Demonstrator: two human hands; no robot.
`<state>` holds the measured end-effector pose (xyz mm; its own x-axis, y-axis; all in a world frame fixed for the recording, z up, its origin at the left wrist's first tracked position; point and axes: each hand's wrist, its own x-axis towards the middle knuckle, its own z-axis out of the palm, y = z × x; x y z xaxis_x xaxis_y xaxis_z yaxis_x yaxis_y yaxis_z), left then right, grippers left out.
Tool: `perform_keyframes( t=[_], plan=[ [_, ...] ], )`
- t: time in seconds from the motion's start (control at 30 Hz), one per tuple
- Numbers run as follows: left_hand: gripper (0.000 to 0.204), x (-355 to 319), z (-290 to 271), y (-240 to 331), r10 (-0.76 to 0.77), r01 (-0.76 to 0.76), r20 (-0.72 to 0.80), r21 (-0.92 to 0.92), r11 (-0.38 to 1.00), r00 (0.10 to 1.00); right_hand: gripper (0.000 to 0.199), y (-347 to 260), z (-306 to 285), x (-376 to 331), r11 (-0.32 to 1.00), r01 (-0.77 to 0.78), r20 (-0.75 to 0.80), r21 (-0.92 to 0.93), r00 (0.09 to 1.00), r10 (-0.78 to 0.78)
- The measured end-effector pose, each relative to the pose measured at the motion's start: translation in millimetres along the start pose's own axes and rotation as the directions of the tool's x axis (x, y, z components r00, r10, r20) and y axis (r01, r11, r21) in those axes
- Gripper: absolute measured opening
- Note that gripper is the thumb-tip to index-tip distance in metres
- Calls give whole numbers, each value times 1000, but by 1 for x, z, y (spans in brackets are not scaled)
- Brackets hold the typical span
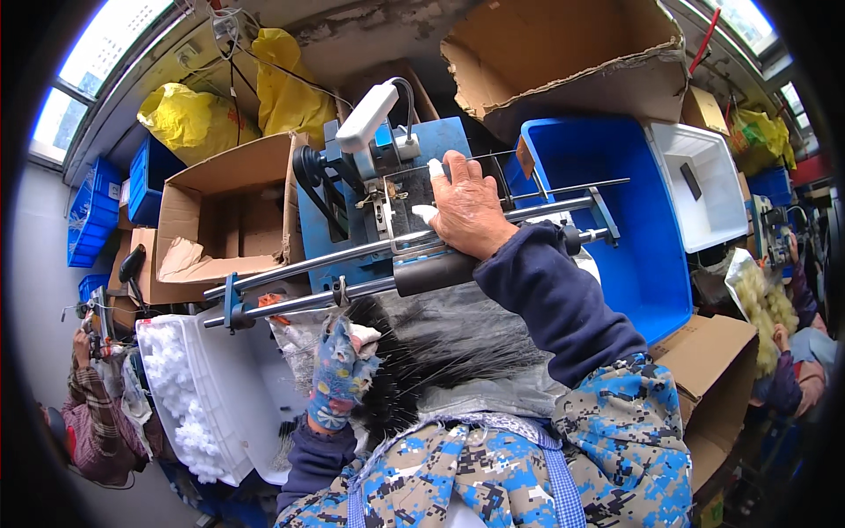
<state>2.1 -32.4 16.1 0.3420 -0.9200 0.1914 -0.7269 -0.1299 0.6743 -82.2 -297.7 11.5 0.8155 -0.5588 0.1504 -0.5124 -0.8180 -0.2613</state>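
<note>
My right hand (pixel 468 209) rests on the front of a blue machine (pixel 387 189), fingers curled over a small white piece, just above two long metal rails (pixel 352 255). My left hand (pixel 341 374) wears a patterned blue glove and grips a bundle of black bristles (pixel 440 348) that fans out to the right over grey sheeting in my lap. The glove's fingertips are white and point up toward the rails.
A white crate (pixel 211 396) with white fluffy pieces stands at lower left. An open cardboard box (pixel 229 216) sits left of the machine, a blue bin (pixel 616 211) and a white tub (pixel 704 185) to the right. Other people work at both edges.
</note>
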Motion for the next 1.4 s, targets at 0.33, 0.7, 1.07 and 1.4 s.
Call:
perform_keyframes(
  t=[0.33,0.7,1.07,1.4],
  plan=[
    [31,-19,-14,6,-34,40,-53,112,993,998,66,-54,23,13,995,69,-100,73,993,-61],
    [31,-41,-29,3,-70,88,-115,157,984,991,50,11,-6,-2,997,78,73,4,994,-78],
    [21,-33,-12,22,-33,60,-222,116,991,975,16,37,-26,24,980,25,102,-199,995,-5],
    [11,-57,-7,9,-443,354,-323,-298,886,836,33,-6,-30,-123,892,359,-7,275,928,-371]
  ],
)
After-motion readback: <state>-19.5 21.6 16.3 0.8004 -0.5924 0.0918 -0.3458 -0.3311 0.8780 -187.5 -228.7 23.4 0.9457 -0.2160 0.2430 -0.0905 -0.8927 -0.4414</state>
